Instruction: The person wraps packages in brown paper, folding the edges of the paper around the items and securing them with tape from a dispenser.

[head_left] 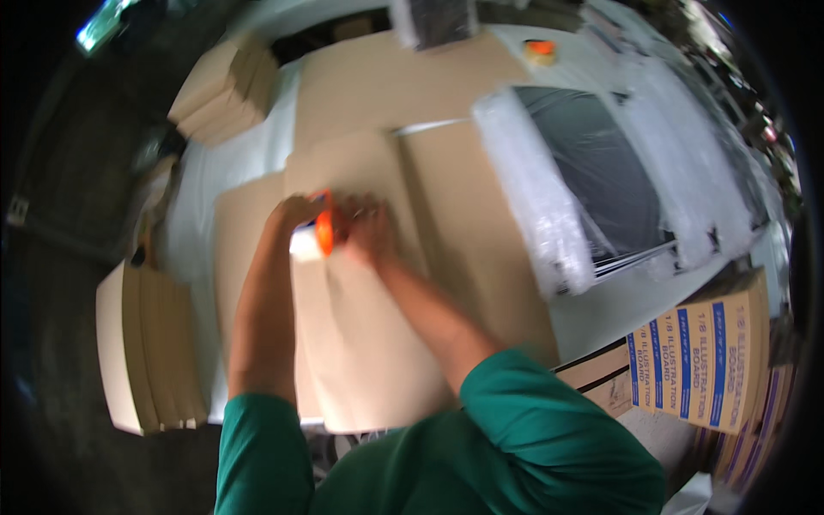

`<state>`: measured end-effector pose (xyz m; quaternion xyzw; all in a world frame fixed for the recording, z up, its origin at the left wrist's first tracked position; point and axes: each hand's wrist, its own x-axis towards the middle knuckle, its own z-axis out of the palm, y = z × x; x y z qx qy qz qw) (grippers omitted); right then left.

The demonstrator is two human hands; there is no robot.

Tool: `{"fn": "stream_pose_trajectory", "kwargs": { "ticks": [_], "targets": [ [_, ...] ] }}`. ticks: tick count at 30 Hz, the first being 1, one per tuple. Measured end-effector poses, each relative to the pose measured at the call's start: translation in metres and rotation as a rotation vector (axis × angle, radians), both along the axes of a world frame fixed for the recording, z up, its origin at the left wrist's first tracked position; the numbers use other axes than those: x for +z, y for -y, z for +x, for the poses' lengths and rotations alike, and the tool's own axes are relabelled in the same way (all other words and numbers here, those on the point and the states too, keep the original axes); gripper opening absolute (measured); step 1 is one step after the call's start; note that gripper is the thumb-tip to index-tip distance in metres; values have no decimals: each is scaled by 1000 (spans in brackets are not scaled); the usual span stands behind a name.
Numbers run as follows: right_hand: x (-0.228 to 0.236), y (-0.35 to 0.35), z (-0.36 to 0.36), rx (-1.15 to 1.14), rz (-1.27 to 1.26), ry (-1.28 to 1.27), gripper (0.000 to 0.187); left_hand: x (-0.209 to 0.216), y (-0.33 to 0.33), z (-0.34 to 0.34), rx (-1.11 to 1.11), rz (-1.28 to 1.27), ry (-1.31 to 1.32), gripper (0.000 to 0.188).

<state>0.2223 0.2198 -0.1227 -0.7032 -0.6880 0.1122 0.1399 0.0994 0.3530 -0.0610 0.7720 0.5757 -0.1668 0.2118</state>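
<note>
I note both hands meeting over a flat brown cardboard sheet point(360, 343) on the counter point(240, 163). My left hand point(296, 210) and right hand point(365, 227) each hold a closed grip on an orange tape dispenser point(324, 227).

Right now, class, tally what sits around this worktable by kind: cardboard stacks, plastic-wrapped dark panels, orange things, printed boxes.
Cardboard stacks: 2, one far left, one near left
Plastic-wrapped dark panels: 1
Orange things: 2, tool between the hands, tape roll
Printed boxes: 1
Total: 6
</note>
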Motion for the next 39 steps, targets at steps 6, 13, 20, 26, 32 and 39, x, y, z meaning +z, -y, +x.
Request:
{"fn": "stream_pose_trajectory", "kwargs": {
  "ticks": [6, 13, 20, 26, 32, 39],
  "targets": [
    [-10, -2, 0, 42, -20, -69, 77, -22, -32, -4, -292, 9, -199, 69],
    [12, 9, 1, 3, -67, -94, 85, -23, -45, 6, 36, -71, -130, 45],
    [15, 14, 6, 26, -33, -141, 86, 7, -10, 34, -127, -57, -266, 61],
    [7, 10, 1, 12, 15, -74, 81, 0, -11, 29, -110, -29, -291, 62],
    [1, 6, 0, 17, 35, -19, 63, -2, -12, 33, -88, -48, -300, 61],
    [0, 6, 0, -5, 5, -66, 55, -5, -16, 34, -65, -64, -295, 60]
  ]
}}
